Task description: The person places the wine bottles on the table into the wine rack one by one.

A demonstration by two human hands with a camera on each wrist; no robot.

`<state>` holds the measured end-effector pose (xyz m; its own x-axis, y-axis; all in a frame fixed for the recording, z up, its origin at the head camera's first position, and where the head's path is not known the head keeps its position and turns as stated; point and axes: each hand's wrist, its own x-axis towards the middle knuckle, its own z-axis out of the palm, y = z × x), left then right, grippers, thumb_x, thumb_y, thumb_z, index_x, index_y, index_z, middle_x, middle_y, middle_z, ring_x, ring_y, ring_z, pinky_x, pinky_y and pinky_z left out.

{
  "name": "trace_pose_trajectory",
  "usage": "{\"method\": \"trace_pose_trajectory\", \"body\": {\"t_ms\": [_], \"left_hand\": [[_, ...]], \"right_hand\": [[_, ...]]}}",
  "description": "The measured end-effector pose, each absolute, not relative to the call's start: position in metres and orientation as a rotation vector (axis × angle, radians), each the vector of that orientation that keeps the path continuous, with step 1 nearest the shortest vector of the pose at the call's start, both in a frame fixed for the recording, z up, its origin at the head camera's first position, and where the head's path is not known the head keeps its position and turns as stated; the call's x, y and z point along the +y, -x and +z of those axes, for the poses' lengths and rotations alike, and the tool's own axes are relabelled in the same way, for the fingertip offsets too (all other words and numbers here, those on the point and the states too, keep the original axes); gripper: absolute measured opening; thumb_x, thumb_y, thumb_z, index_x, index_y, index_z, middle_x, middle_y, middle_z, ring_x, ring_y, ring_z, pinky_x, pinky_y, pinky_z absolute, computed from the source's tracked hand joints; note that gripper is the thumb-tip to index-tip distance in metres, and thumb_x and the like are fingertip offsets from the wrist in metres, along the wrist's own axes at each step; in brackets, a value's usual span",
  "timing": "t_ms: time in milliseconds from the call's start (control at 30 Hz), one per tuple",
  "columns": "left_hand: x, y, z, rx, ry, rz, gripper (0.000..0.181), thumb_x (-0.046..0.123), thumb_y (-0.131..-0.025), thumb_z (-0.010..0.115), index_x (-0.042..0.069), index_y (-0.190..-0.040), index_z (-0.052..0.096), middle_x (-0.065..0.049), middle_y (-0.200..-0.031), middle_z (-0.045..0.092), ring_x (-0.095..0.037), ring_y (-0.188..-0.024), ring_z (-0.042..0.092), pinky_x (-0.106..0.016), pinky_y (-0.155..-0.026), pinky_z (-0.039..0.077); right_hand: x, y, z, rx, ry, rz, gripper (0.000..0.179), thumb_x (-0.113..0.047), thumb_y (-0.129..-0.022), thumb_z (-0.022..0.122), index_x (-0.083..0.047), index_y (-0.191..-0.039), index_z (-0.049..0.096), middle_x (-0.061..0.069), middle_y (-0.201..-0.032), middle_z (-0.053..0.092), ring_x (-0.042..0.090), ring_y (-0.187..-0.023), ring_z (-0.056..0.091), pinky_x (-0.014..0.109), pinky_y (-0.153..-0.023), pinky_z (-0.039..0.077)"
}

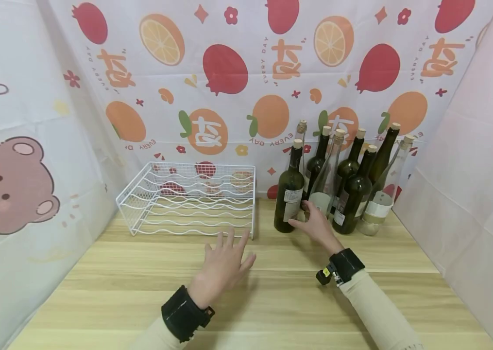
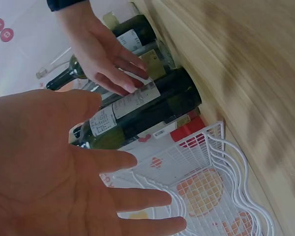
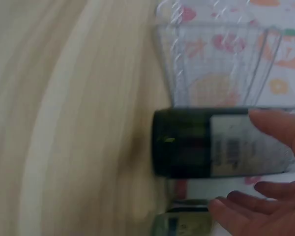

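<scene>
My right hand (image 1: pixel 316 226) is at the label of a corked dark green wine bottle (image 1: pixel 289 192), which stands upright at the left of the group. In the right wrist view the thumb (image 3: pixel 275 125) overlaps the label, while the other fingers spread below the bottle, not curled round it. My left hand (image 1: pixel 220 267), fingers spread and holding nothing, hovers over the table before the white wire wine rack (image 1: pixel 194 232). Its palm (image 2: pixel 34 167) fills the lower left of the left wrist view.
Several more corked bottles crowd behind and right of it: a dark one (image 1: pixel 353 199), a clear one (image 1: pixel 379 206) at the far right, and a clear one (image 1: pixel 327 182) between. A fruit-print cloth (image 1: pixel 237 116) hangs behind the wooden table (image 1: pixel 281 301), with pale cloth at both sides.
</scene>
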<state>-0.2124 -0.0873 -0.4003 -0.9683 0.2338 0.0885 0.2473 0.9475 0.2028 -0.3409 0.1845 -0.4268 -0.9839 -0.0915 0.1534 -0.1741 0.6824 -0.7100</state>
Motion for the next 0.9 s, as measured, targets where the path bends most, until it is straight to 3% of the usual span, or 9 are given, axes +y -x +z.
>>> {"method": "trace_pose_trajectory", "body": {"t_ms": [367,667,900], "left_hand": [[-0.092,0.214,-0.403,-3.058,0.377,-0.298,0.061,0.049,-0.106,0.047,0.018,-0.159,0.04,-0.027,-0.161,0.039,-0.054,-0.147,0.037,-0.08,-0.11,0.029],[-0.092,0.217,-0.404,-3.059,0.386,-0.276,0.06,0.05,-0.106,0.049,0.021,-0.158,0.043,-0.026,-0.161,0.039,-0.053,-0.147,0.037,-0.08,-0.111,0.029],[-0.094,0.215,-0.404,-3.08,0.383,-0.271,0.056,0.05,-0.105,0.05,0.026,-0.156,0.046,-0.026,-0.162,0.038,-0.053,-0.149,0.035,-0.081,-0.111,0.028]], "right_hand": [[0.184,0.375,-0.449,-2.776,-0.244,1.48,0.092,-0.036,-0.089,0.081,0.0,-0.157,0.032,0.026,-0.151,0.05,0.043,-0.135,0.056,0.051,-0.107,0.051],[0.182,0.384,-0.449,-2.718,-0.269,1.669,0.1,-0.032,-0.085,0.086,-0.005,-0.161,0.026,0.022,-0.158,0.044,0.04,-0.145,0.045,0.054,-0.116,0.042],[0.181,0.39,-0.452,-2.701,-0.319,1.707,0.104,-0.026,-0.082,0.089,-0.002,-0.159,0.024,0.025,-0.156,0.044,0.043,-0.144,0.046,0.057,-0.117,0.04]]}}
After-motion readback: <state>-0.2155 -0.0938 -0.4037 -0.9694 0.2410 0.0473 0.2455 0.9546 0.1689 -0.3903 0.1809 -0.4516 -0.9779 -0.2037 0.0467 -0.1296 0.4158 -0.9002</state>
